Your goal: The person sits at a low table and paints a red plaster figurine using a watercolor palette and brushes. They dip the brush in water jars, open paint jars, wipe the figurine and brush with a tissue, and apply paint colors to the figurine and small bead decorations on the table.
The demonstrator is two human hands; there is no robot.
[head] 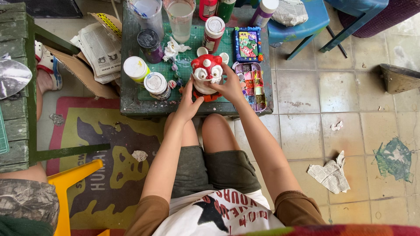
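One head-worn camera looks steeply down, close over the lap, low table (131, 102) and tiled floor (350, 131).

A red-and-white figurine (207, 74) stands on a green mat (175, 70) atop a dark green table (131, 102), beside a multicoloured palette (250, 83), white-lidded jars (146, 76), a blue chair (297, 19) and a yellow-and-maroon rug (109, 148).

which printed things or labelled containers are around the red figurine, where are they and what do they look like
Paint bottle: behind the figurine, upright, red with white cap.
Two jars: left of it, round, pale lids.
Newspaper: floor, left of the table, folded, grey print.
Crumpled newspaper: tiles, right.
Rug: under the knees, yellow and brown.
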